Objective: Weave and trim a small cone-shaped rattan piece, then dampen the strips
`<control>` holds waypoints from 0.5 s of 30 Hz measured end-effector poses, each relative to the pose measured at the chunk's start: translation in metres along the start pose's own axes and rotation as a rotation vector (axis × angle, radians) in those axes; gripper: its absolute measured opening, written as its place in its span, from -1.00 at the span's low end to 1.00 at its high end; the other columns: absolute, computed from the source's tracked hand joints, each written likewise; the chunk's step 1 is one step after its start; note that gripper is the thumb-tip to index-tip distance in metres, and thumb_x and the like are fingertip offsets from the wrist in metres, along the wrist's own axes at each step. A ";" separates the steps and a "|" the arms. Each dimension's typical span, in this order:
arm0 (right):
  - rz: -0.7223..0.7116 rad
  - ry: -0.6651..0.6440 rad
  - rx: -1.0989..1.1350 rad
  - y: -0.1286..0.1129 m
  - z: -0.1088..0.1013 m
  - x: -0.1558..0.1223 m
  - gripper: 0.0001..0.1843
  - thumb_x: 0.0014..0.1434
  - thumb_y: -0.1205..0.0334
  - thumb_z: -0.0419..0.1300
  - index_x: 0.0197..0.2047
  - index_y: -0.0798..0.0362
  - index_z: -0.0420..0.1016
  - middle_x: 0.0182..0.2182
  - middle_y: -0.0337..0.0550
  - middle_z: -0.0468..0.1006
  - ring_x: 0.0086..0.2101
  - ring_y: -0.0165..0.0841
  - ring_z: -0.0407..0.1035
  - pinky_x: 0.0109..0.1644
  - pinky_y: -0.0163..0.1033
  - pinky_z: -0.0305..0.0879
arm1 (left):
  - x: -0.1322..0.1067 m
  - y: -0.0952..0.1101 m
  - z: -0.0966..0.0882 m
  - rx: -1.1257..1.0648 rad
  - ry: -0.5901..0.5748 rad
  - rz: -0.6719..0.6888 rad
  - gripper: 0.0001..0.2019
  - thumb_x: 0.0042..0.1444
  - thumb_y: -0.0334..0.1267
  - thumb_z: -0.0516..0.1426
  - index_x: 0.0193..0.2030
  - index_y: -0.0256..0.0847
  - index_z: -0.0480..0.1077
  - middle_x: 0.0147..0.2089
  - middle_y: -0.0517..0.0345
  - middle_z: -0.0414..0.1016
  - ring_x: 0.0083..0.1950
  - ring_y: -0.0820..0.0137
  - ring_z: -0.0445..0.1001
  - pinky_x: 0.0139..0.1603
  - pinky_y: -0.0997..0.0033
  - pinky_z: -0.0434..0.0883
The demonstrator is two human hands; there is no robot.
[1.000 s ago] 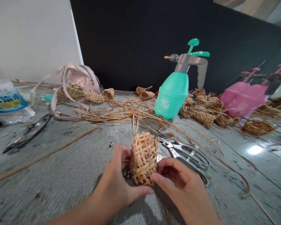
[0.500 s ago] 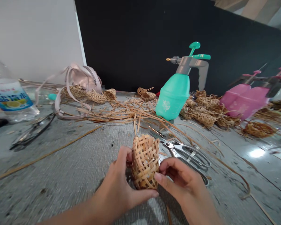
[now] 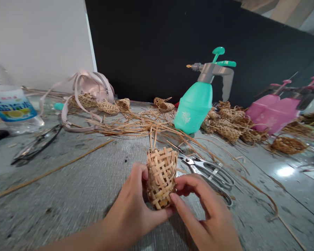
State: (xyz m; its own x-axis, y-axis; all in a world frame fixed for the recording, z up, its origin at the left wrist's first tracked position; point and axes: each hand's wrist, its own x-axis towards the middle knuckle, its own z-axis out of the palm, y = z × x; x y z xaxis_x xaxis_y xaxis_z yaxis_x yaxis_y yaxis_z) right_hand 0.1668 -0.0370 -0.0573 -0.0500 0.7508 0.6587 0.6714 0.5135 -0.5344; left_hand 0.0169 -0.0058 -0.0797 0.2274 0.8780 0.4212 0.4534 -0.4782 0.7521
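The left hand (image 3: 129,198) and right hand (image 3: 199,202) hold a woven basket (image 3: 161,177) between them, over the table (image 3: 68,184). The fingers of both hands are curled closely around its sides, and two loose strips rise from its top end. Scissors (image 3: 206,171) lie just right of the basket. Farther off lie loose strips (image 3: 131,124), then a teal sprayer (image 3: 193,108) beside small woven pieces (image 3: 226,129).
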 end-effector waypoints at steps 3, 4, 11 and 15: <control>-0.010 0.014 0.008 0.000 0.001 -0.001 -0.90 0.11 0.33 0.09 -0.25 0.03 0.36 -0.42 -0.27 0.48 -0.43 -0.53 0.39 -0.34 -0.53 0.36 | 0.000 -0.001 0.000 0.079 0.029 0.060 -0.52 -0.24 -0.35 0.22 -0.35 -0.10 -0.07 -0.44 0.37 0.15 -0.50 0.51 0.27 -0.54 0.55 0.26; -0.010 0.019 0.014 -0.001 0.001 -0.001 -0.90 0.11 0.33 0.10 -0.26 0.02 0.36 -0.42 -0.28 0.48 -0.43 -0.54 0.39 -0.35 -0.54 0.36 | -0.001 -0.001 0.000 0.095 0.033 0.075 -0.52 -0.24 -0.36 0.22 -0.35 -0.09 -0.08 -0.44 0.38 0.13 -0.51 0.52 0.26 -0.55 0.56 0.26; 0.105 0.046 0.092 -0.002 0.002 -0.004 -0.92 0.06 0.34 0.14 -0.33 0.00 0.42 -0.48 -0.33 0.51 -0.49 -0.54 0.40 -0.41 -0.55 0.36 | -0.002 0.000 0.001 0.140 0.035 0.100 -0.49 -0.25 -0.36 0.23 -0.34 -0.09 -0.10 -0.43 0.38 0.11 -0.52 0.52 0.25 -0.56 0.55 0.27; 0.200 0.042 0.163 0.000 0.004 -0.005 -0.96 0.03 0.30 0.18 -0.38 0.01 0.45 -0.52 -0.32 0.51 -0.52 -0.52 0.41 -0.44 -0.54 0.36 | -0.004 0.001 0.001 0.168 0.042 0.109 -0.46 -0.27 -0.37 0.26 -0.34 -0.09 -0.10 -0.43 0.38 0.10 -0.53 0.53 0.26 -0.57 0.56 0.28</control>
State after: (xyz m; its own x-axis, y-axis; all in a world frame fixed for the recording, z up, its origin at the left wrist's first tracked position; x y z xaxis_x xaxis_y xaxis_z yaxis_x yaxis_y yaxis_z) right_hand 0.1640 -0.0397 -0.0626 0.1046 0.8282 0.5506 0.5369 0.4190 -0.7323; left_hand 0.0176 -0.0092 -0.0815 0.2485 0.8180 0.5187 0.5667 -0.5571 0.6071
